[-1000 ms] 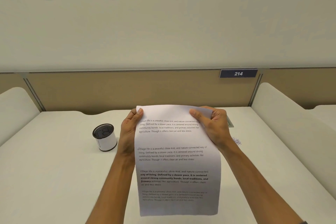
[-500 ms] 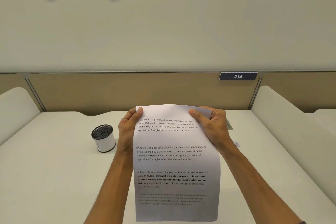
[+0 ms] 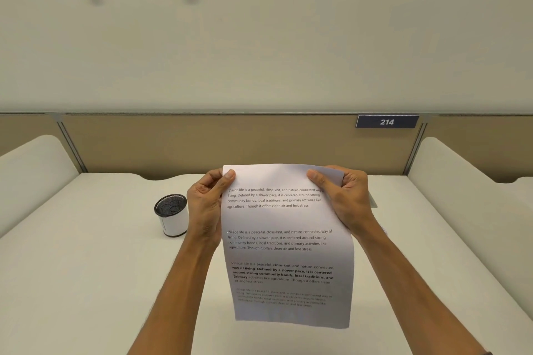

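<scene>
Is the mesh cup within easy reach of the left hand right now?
Probably yes: the mesh cup stands just beside the left hand, nothing between, though that hand pinches the sheet.

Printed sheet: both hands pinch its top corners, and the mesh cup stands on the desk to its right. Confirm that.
Wrong side: the head view shows the mesh cup on the desk left of the printed sheet, beside the left hand. Left hand and right hand do pinch its top corners.
</scene>
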Demonstrator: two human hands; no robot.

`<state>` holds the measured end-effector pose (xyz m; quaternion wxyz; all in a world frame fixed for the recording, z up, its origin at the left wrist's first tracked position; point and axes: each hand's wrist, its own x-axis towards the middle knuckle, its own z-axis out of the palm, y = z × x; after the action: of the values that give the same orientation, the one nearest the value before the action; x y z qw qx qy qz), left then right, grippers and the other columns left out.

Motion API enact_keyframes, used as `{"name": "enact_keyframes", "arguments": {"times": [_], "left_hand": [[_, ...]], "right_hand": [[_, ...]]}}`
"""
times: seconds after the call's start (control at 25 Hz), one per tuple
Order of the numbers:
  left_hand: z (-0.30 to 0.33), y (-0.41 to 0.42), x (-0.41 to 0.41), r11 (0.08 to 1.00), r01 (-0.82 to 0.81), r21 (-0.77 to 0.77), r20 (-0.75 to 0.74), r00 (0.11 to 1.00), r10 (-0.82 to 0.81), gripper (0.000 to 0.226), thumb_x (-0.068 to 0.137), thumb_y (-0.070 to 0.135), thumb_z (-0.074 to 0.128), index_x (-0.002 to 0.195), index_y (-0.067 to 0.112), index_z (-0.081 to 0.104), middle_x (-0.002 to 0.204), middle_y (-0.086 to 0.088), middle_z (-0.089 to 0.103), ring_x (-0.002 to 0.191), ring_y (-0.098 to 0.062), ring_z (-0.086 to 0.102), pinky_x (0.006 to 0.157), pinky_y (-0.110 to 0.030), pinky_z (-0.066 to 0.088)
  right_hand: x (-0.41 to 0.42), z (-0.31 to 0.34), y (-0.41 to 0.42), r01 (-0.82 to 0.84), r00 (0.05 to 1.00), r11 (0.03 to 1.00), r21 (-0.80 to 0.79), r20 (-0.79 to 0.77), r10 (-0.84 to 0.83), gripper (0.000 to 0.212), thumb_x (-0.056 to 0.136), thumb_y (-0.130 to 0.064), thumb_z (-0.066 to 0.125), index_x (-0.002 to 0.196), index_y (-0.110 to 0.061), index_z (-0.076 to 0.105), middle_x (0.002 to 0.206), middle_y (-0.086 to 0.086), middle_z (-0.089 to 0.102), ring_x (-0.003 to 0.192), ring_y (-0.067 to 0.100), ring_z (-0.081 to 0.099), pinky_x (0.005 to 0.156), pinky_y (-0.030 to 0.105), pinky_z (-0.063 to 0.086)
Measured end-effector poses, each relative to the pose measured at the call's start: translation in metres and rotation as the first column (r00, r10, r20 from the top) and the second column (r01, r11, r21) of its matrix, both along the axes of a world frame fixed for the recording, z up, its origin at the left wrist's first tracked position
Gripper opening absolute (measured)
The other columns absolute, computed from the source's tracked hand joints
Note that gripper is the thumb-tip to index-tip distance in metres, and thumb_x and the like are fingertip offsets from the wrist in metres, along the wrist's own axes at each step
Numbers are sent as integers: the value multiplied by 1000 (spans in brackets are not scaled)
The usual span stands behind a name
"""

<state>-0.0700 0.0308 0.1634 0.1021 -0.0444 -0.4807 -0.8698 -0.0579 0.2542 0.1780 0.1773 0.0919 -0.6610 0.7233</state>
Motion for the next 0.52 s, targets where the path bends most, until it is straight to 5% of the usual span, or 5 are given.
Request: {"name": "enact_keyframes", "arguments": {"times": [0.28, 0.52], "left_hand": [[2, -8, 7, 999, 16, -33, -13, 1000, -16, 12, 76, 18, 70, 79, 9, 62, 71, -2, 69, 61, -12, 64, 61, -24, 57], [-1, -3, 24, 981, 125, -148, 6, 992, -125, 26, 77, 12, 70, 101, 3, 68, 101, -13, 75, 83, -25, 72, 70, -34, 60]], "right_hand": [[1, 4, 0, -23, 999, 999, 47, -22, 24, 7, 84, -8, 71, 78, -9, 75, 62, -8, 67, 52, 8, 57, 50, 18, 46], [-3, 8, -1, 11, 999, 1000, 5, -35, -10, 8, 85, -12, 71, 80, -7, 75, 66, -4, 67, 56, 11, 58, 53, 22, 48]]}}
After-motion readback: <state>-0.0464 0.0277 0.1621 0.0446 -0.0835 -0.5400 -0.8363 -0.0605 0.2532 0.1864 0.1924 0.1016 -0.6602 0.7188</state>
